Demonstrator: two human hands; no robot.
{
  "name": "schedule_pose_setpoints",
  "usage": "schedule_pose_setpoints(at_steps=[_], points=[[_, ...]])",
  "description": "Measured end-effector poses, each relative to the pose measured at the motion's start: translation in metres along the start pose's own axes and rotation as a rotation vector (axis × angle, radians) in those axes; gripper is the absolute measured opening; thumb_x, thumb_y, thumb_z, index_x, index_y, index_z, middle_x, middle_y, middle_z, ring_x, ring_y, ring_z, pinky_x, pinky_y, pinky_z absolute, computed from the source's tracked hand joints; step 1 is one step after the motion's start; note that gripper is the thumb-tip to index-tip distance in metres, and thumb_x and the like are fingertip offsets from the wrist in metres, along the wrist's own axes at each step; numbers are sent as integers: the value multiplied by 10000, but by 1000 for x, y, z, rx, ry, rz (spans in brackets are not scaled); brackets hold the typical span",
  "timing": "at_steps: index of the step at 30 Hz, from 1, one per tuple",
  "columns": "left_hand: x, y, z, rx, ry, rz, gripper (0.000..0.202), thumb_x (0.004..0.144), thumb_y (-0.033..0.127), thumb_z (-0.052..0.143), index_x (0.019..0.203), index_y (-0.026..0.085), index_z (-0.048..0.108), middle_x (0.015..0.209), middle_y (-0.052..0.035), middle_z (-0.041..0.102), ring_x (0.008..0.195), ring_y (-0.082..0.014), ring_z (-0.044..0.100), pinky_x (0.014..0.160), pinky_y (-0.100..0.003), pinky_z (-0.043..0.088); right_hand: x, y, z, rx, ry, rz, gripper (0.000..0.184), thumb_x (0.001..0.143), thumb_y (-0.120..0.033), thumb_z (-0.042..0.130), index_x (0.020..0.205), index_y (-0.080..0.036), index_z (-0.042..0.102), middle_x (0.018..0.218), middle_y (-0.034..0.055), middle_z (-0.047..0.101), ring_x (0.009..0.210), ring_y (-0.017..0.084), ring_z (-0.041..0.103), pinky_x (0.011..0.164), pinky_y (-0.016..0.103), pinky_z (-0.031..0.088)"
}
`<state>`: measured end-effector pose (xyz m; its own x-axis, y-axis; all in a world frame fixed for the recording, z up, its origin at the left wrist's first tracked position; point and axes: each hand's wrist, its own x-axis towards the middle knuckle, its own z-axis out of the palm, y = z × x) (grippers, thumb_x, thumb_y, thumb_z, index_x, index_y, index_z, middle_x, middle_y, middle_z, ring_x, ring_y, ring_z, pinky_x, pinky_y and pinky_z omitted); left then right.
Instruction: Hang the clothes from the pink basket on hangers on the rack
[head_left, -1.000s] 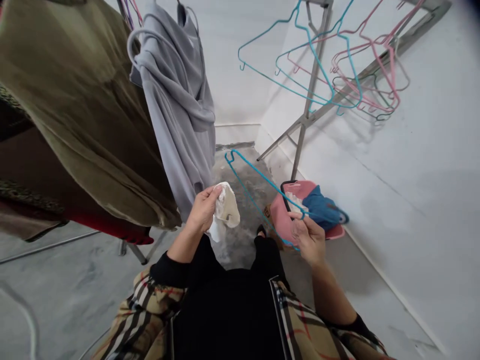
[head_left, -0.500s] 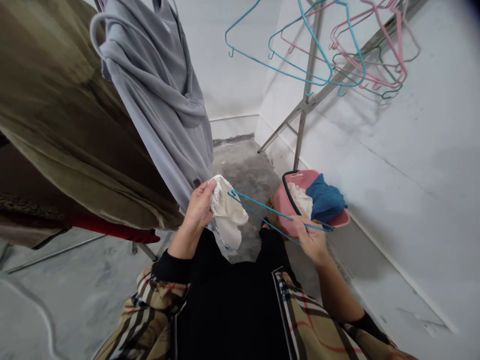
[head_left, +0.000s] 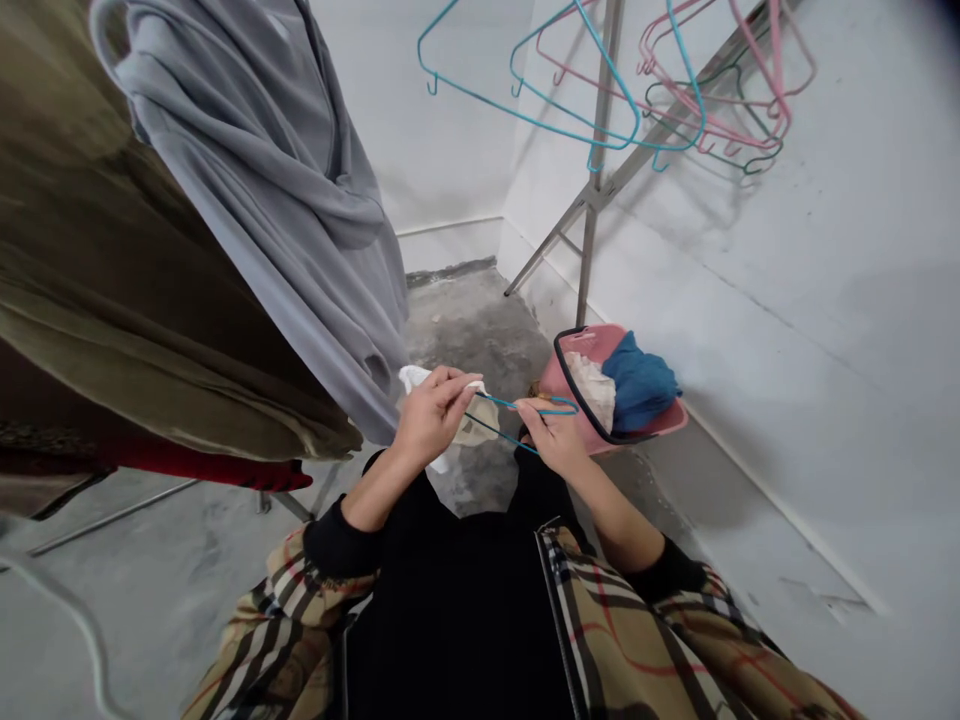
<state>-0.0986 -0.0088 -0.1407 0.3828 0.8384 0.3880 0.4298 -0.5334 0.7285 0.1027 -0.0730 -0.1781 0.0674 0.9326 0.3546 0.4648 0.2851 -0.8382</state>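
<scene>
Before the person's lap, two bare hands work close together. The left hand (head_left: 433, 412) pinches one white cloth (head_left: 480, 425) with thumb and fingers; this cloth hangs partly below the hand, above the floor. The right hand (head_left: 553, 435) grips one blue hanger (head_left: 499, 400), whose far end reaches to the cloth at the left fingertips. Whether this end is already inside the cloth, I cannot tell. Just beyond the right hand stands one pink basket (head_left: 553, 385), with two heaps of fabric in it: one whitish (head_left: 592, 390), one blue (head_left: 640, 387). Higher, near one metal frame (head_left: 592, 197), hang two other blue hangers (head_left: 480, 98), one green hanger (head_left: 750, 168) and several pink hangers (head_left: 780, 105), which overlap too much for counting. On the left side hang one grey garment (head_left: 300, 190) and one olive garment (head_left: 112, 330).
</scene>
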Motion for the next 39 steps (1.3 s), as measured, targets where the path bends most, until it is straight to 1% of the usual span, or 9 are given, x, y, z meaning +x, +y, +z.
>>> schedule_pose_setpoints(at_steps=[5,9,15,17,19,23,32,36,39], points=[[6,9,-21,570,-37,214,224,911,340,570,1071,348,727,1154,-79,660,1030,-259,551,870,-414,394,22,-1,-4,8,17,-31,431,921,-547,449,877,-220,727,738,30,684,726,168,646,637,281,529],[14,8,-34,638,-173,268,288,941,314,514,1168,378,681,850,-43,660,812,-181,561,746,-312,400,37,-2,-12,-56,73,-65,421,911,-550,462,904,-215,716,760,32,669,668,153,603,629,288,516],[9,7,-32,699,-86,175,309,954,305,488,1186,386,675,762,-21,627,685,-149,530,569,-262,315,16,-2,7,-241,579,-152,251,910,-376,530,1016,-205,679,971,98,641,961,215,604,881,397,493],[6,8,-30,686,-49,156,308,954,307,488,1186,382,677,759,-23,624,697,-152,537,575,-263,327,4,4,22,-198,422,-255,217,910,-336,530,1016,-208,670,956,94,649,959,212,609,881,389,495],[4,8,-29,685,-46,156,315,952,299,486,1193,378,673,771,-23,629,706,-151,543,584,-259,342,-4,14,39,-163,73,-301,290,895,-356,558,1135,-211,634,1061,100,666,1039,224,604,925,400,482],[1,2,-28,711,-89,177,314,945,286,488,1173,370,687,779,-28,649,687,-153,540,570,-259,343,-4,37,57,-240,-364,-205,515,857,-415,622,1323,-217,527,1285,104,611,1242,259,508,1042,463,370],[-4,-5,-28,749,-46,145,318,924,245,538,1163,389,689,763,-3,660,686,-158,557,546,-270,299,-12,26,74,-358,-267,-266,442,865,-396,627,1258,-196,591,1238,108,625,1199,263,470,1007,434,335],[-5,-7,-26,752,-75,151,318,919,245,549,1164,393,687,751,-3,653,666,-155,548,531,-274,277,-14,20,85,-300,-280,-198,170,878,-357,615,932,-205,666,1011,72,689,1104,249,521,969,432,357],[-8,-11,-30,741,-42,114,319,918,237,543,1162,383,688,740,-3,639,663,-145,543,534,-270,282,-20,19,79,-166,-325,-249,171,924,-351,524,869,-209,602,968,56,682,1058,215,553,970,404,376]])
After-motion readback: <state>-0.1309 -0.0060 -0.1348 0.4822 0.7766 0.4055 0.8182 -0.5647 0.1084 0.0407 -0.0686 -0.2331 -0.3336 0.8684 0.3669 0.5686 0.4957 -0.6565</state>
